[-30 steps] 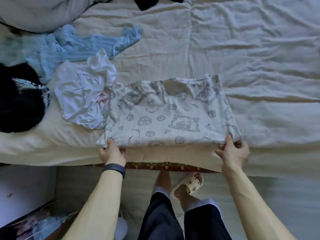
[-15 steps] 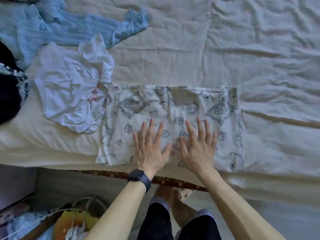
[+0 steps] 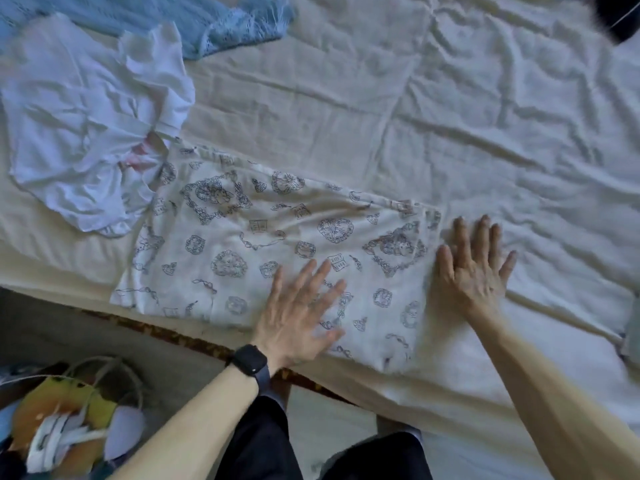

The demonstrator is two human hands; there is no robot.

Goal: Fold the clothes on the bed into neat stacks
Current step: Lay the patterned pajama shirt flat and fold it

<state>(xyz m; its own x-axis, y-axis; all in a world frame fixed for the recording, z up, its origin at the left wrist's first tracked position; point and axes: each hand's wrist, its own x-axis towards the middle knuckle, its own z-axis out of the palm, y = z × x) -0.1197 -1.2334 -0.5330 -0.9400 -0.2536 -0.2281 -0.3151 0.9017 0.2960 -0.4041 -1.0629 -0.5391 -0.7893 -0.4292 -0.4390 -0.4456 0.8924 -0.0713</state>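
A cream garment with a blue printed pattern (image 3: 242, 244) lies folded into a flat rectangle at the near edge of the bed (image 3: 450, 116). My left hand (image 3: 299, 313) presses flat on its near right part, fingers spread. My right hand (image 3: 474, 268) lies flat, fingers spread, at the garment's right edge, mostly on the bed sheet. A crumpled white garment (image 3: 79, 116) lies to the left, touching the printed garment's far left corner. A light blue knitted garment (image 3: 207, 19) lies beyond it at the top left.
A bag with colourful things (image 3: 65, 427) sits on the floor at the lower left. A patterned bed frame edge (image 3: 194, 341) runs under the mattress. A dark object (image 3: 620, 15) shows at the top right corner. My legs stand by the bed.
My hands let go of the garment's near corners, then lay flat on it. Since then my right hand has slid right to the garment's right edge; my left hand stays on the cloth.
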